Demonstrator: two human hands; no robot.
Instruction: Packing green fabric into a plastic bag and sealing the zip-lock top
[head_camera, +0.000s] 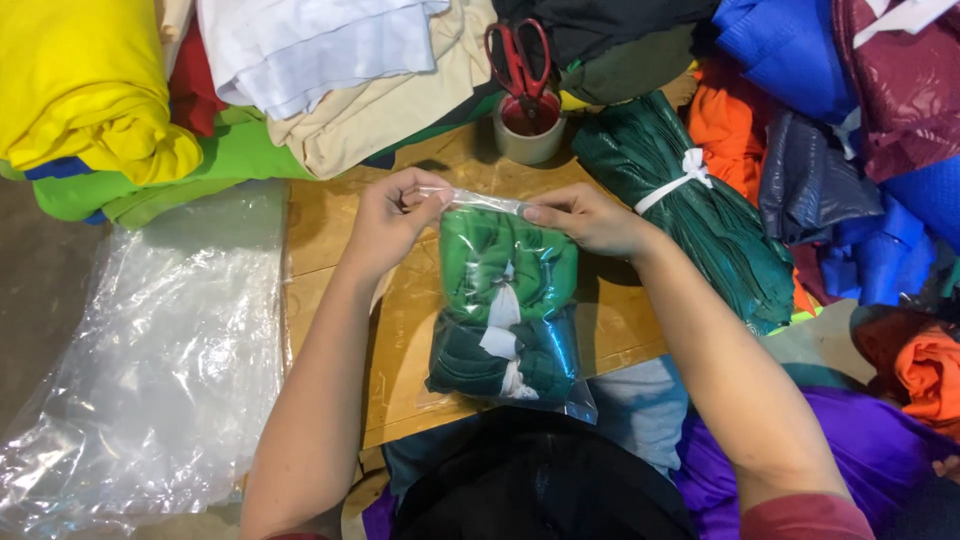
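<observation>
Going left to right: a rolled yellow fabric bolt is lying at 10 o'clock, with a pile of clear plastic sheets at 8 o'clock. Your left hand is pinching the top left corner of a clear plastic bag packed with folded green cloth bundles, sitting dead centre on the brown wooden board. Your right hand is pinching the bag's top right edge, fingers closed on the film. Red-handled scissors are standing in a small beige cup at 12 o'clock. A dark green cloth bundle tied with white strip is lying at 2 o'clock.
</observation>
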